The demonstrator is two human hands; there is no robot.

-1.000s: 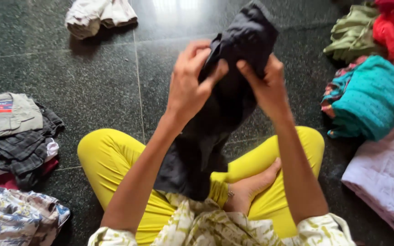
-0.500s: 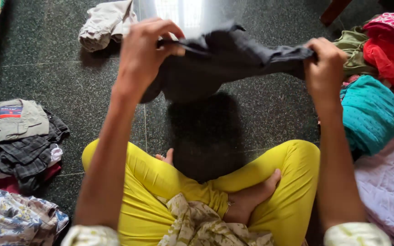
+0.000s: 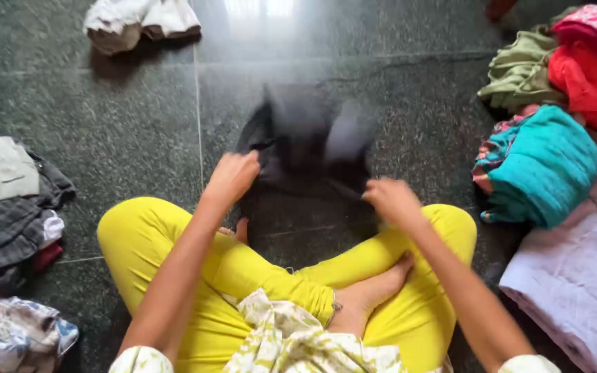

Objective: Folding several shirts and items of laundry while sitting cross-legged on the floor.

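A black garment (image 3: 305, 138) is spread low over the dark stone floor in front of my crossed legs in yellow trousers (image 3: 174, 242); it is blurred by motion. My left hand (image 3: 233, 176) grips its near left edge. My right hand (image 3: 392, 200) grips its near right edge. Both hands are low, just ahead of my knees.
A folded stack of clothes (image 3: 8, 200) with a grey shirt on top lies at the left, a floral cloth (image 3: 15, 331) below it. A pale bundle (image 3: 139, 21) lies at the far left. At the right are a teal cloth (image 3: 547, 162), red and green clothes (image 3: 561, 62) and a lilac sheet (image 3: 575, 276).
My hands have come down from head height to just above the floor, bringing the stretched black garment down with them. Earlier they had pulled it apart from a bunched hold.
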